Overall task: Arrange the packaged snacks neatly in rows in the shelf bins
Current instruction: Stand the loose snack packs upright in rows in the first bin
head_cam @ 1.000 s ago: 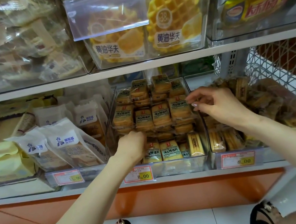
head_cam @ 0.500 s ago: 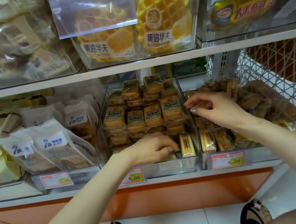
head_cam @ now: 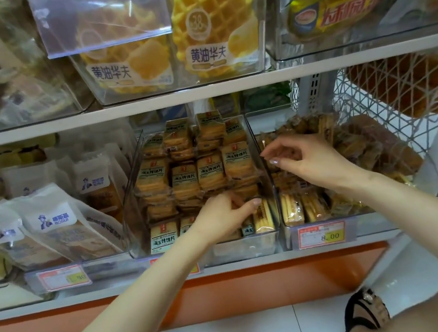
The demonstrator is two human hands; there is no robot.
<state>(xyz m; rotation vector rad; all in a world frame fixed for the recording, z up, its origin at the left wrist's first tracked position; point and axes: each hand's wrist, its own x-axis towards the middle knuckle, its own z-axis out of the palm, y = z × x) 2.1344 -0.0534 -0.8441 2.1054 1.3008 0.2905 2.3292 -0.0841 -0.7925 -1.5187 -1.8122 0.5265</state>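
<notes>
Now my left hand (head_cam: 227,215) curls round front-row cracker packets (head_cam: 163,237) in the clear bin (head_cam: 250,245). My right hand (head_cam: 309,162) hovers up-right of it, fingers bent; can't tell if it's holding anything.

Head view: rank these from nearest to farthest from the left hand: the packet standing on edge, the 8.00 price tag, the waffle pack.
1. The packet standing on edge: just right of the left hand, against its thumb.
2. The 8.00 price tag: lower right of the hand, one compartment over.
3. The waffle pack: one level up, well above the hand.
</notes>
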